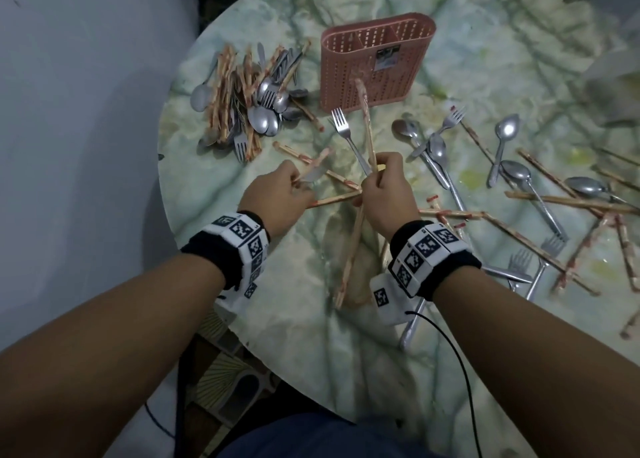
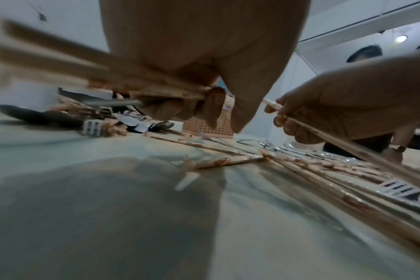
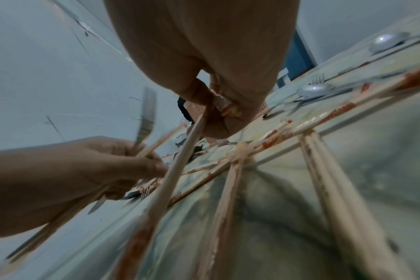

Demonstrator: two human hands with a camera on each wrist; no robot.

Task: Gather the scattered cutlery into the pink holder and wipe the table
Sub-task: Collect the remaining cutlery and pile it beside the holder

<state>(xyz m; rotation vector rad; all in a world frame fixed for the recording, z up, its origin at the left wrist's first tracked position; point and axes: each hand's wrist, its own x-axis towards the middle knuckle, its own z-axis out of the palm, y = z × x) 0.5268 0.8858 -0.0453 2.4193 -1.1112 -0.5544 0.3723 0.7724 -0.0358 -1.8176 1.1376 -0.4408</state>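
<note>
The pink holder [image 1: 377, 62] stands upright at the far middle of the green marbled table [image 1: 311, 336]; no cutlery shows above its rim. My left hand [image 1: 294, 183] grips a few stained chopsticks [image 2: 60, 62] together with a metal handle [image 2: 113, 103]. Close to its right, my right hand [image 1: 381, 180] grips long chopsticks [image 1: 367, 125] that point towards the holder and trail back under the wrist. A fork [image 1: 341, 121] lies between the hands and the holder. Both hands hover just above the table.
A heap of spoons, forks and chopsticks [image 1: 249, 104] lies left of the holder. Several spoons [image 1: 436, 152], chopsticks [image 1: 554, 197] and forks [image 1: 550, 246] are scattered at the right. A grey wall borders the table's left edge. A black cable [image 1: 457, 371] hangs from my right wrist.
</note>
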